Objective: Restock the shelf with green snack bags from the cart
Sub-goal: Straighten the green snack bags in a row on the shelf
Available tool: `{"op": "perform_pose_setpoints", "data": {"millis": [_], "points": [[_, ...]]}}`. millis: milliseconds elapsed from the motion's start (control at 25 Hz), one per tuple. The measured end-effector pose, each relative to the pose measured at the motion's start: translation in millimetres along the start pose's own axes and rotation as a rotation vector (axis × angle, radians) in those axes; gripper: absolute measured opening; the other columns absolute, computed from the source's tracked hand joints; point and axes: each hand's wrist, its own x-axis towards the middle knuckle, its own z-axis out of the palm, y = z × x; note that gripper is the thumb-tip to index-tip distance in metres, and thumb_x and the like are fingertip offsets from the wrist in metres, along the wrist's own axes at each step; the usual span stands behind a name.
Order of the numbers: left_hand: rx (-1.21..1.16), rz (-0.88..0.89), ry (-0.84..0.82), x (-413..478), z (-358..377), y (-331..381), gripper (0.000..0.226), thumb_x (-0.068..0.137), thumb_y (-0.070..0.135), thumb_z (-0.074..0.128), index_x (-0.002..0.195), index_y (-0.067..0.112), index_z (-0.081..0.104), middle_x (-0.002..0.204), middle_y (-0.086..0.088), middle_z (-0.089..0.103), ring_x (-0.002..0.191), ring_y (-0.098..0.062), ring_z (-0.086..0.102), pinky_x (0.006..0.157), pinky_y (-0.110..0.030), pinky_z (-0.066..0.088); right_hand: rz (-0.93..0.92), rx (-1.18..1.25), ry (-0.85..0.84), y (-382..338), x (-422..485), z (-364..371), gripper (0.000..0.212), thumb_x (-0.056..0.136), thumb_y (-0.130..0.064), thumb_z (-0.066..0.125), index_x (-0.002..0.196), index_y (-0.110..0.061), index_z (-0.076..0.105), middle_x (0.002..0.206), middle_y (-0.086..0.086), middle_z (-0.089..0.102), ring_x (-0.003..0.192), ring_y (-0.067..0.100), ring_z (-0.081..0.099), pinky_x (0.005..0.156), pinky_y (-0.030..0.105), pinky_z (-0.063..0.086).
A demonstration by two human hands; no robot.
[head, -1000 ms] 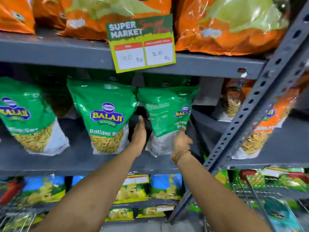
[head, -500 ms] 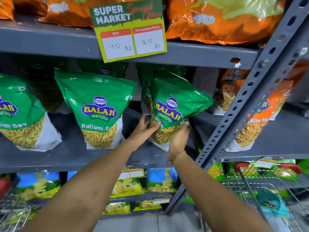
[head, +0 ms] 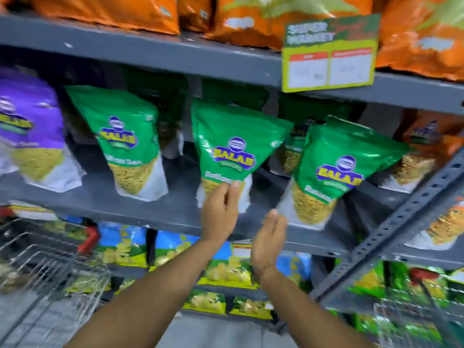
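Left hand [head: 221, 212] flat, fingers straight, pressed on lower front of middle green bag [head: 233, 136] standing on shelf [head: 163, 209]; right hand [head: 270, 237] open and unladen, just right of that bag.

Bare shelf [head: 182, 179] shows between green bags [head: 227, 136] (slanted upright [head: 406, 214] crowds the right).

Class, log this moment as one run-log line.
stage: restocking | left grip: touches middle bag | right grip: open, beside right bag | bags: on shelf
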Motion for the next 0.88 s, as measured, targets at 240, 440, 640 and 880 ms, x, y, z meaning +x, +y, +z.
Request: {"op": "perform_pose_setpoints", "data": {"millis": [240, 440, 640, 880], "points": [[-0.342, -0.329, 0.656, 134.7, -173.8, -57.0, 0.043, 0.094, 0.022, 0.034, 0.112, -0.016, 0.046, 0.112, -0.034, 0.056, 0.097, -0.034, 0.054, 0.082, -0.037, 0.038, -0.231, -0.027, -0.443, -62.3, -34.3, 199.3, 0.033, 0.093, -0.019, 0.047, 0.121, -0.003, 0.051, 0.123, 0.019, 0.056, 0.113, 0.024, 0.051, 0.105, 0.035, 0.039], [-0.405, -0.317, 0.156, 218.7, -212.3, -87.2, 0.022, 0.095, 0.018, 0.042, 0.104, 0.005, 0.058, 0.097, -0.013, 0.062, 0.084, -0.004, 0.058, 0.081, -0.022, 0.046, -0.164, -0.057, -0.351, -91.4, 1.8, 271.5, 0.016, 0.089, -0.014, 0.051, 0.097, -0.005, 0.062, 0.100, 0.026, 0.067, 0.088, 0.024, 0.058, 0.090, 0.050, 0.050], [-0.379, -0.262, -0.048, 200.7, -221.7, -117.7, 0.046, 0.084, 0.030, 0.060, 0.126, 0.019, 0.044, 0.112, 0.009, 0.061, 0.094, 0.007, 0.060, 0.084, -0.016, 0.050, 0.048, 0.191, -0.440, -58.0, -21.8, 263.4, 0.037, 0.094, -0.029, 0.044, 0.125, -0.009, 0.043, 0.109, 0.001, 0.061, 0.090, 0.006, 0.059, 0.076, 0.013, 0.049], [-0.137, -0.311, -0.262, 163.2, -223.8, -149.7, 0.085, 0.054, 0.058, 0.072, 0.127, 0.028, 0.041, 0.130, -0.002, 0.058, 0.119, -0.018, 0.054, 0.104, -0.047, 0.044, -0.070, 0.007, -0.550, -22.2, -49.9, 252.1, 0.017, 0.089, -0.028, 0.055, 0.104, -0.036, 0.051, 0.107, -0.016, 0.061, 0.098, 0.000, 0.060, 0.093, 0.029, 0.048]]}}
